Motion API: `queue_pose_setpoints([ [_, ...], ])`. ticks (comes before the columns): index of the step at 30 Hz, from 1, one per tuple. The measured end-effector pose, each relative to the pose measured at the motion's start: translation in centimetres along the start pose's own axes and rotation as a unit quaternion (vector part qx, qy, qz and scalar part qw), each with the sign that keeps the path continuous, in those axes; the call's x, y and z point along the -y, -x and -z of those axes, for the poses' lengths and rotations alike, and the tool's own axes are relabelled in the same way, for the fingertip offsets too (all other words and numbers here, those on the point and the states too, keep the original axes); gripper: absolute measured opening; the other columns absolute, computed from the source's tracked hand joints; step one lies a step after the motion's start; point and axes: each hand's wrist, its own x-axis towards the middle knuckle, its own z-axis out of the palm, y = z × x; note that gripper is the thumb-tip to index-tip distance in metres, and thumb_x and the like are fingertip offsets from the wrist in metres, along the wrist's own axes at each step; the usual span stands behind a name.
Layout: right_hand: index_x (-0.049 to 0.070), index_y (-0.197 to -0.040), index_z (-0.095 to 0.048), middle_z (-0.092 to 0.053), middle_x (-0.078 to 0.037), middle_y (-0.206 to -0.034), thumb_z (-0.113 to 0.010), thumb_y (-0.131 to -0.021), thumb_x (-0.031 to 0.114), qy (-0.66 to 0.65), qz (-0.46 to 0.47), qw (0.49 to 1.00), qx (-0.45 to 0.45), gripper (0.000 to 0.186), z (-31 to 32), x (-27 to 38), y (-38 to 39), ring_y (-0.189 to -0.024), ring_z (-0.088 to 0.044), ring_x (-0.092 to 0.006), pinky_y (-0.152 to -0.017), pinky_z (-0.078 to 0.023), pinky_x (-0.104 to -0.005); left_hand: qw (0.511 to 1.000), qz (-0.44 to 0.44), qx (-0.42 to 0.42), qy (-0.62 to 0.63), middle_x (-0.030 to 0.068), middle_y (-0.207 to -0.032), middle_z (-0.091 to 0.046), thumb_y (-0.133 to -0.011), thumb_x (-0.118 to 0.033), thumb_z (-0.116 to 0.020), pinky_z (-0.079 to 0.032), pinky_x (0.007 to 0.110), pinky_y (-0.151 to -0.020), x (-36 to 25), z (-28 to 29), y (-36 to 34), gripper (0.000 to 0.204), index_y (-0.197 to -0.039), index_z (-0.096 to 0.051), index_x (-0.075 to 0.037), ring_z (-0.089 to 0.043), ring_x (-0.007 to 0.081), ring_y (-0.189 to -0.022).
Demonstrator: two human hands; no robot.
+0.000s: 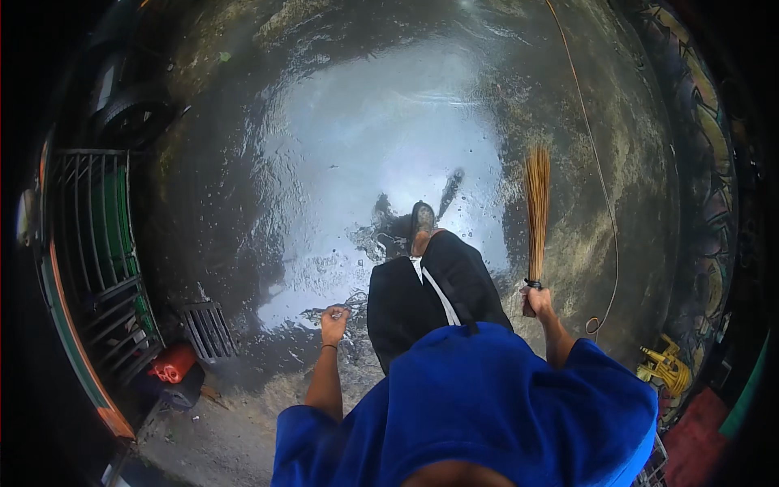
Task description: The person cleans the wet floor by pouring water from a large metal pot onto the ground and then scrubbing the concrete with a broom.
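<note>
My right hand (536, 301) is closed around the bound end of a stick broom (537, 215). The broom's long tan bristles point away from me, up and to the right of my legs. A dark band wraps the bundle just beyond my fist. On the other side, my left hand (333, 325) hangs over the wet floor (381, 122) with its fingers curled in, and I see nothing in it. A dark band circles that wrist. One foot in a sandal (422, 217) shows ahead of my black trousers (422, 292), on the shiny water.
A metal barred gate (105, 243) stands at left, near a tire (134, 118). Beside a floor grate (209, 331) lies a red container (173, 363). A thin cable (598, 162) runs along the right; a yellow coiled hose (667, 369) lies by the wall.
</note>
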Motion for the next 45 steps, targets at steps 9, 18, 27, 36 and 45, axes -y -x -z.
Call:
queue_pose_setpoints([
  [9,-0.004,-0.09,-0.065,-0.064,-0.01,-0.072,-0.069,-0.091,0.004,-0.095,-0.091,0.985,0.114,0.01,13.3,1.1,-21.2,-0.057,-0.065,-0.0217,-0.054,-0.056,-0.0372,0.995,0.051,-0.019,-0.08,0.0181,-0.104,-0.073,-0.081,-0.032,-0.088,-0.055,0.042,-0.089,-10.5,-17.6,3.8,0.034,-0.094,-0.075,-0.003,-0.07,0.032,-0.1],
  [18,0.0,-0.093,-0.057,-0.062,-0.009,-0.068,-0.067,-0.09,0.006,0.061,0.075,0.995,-0.026,0.013,35.4,-0.4,-75.9,-0.052,-0.062,-0.0203,-0.047,-0.053,-0.037,0.982,0.056,0.051,-0.172,0.0172,-0.115,-0.064,-0.081,-0.036,-0.088,-0.051,0.05,-0.096,-28.1,-45.2,-2.4,0.04,-0.105,-0.072,-0.009,-0.062,0.039,-0.11],
  [27,0.0,-0.071,-0.068,-0.066,-0.008,-0.064,-0.064,-0.086,0.01,0.195,0.294,0.934,0.054,0.019,19.6,12.3,-108.3,-0.055,-0.064,-0.0185,-0.052,-0.051,-0.0358,0.982,0.076,0.022,-0.171,0.0169,-0.128,-0.056,-0.076,-0.031,-0.091,-0.045,0.052,-0.106,-31.4,-58.4,-7.9,0.055,-0.119,-0.064,-0.011,-0.053,0.0402,-0.125],
  [36,-0.015,-0.151,-0.028,-0.064,-0.039,-0.13,-0.077,-0.083,0.017,0.301,0.092,0.842,0.439,0.09,-22.7,14.8,-62.2,-0.126,-0.065,-0.0469,-0.107,-0.055,-0.046,0.977,0.162,-0.082,-0.11,0.0154,-0.136,-0.055,-0.071,-0.037,-0.094,-0.044,0.052,-0.108,-29.7,-60.3,1.4,0.06,-0.119,-0.068,-0.013,-0.052,0.0391,-0.131],
  [45,-0.003,-0.129,-0.049,-0.067,-0.012,-0.083,-0.073,-0.082,0.005,0.286,0.092,0.759,0.577,0.054,-20.9,18.3,-52.1,-0.061,-0.069,-0.0207,-0.054,-0.056,-0.0372,0.962,0.201,-0.117,-0.14,0.0138,-0.142,-0.053,-0.076,-0.044,-0.089,-0.039,0.056,-0.113,-32.0,-55.1,1.1,0.057,-0.12,-0.07,-0.013,-0.048,0.0371,-0.137],
])
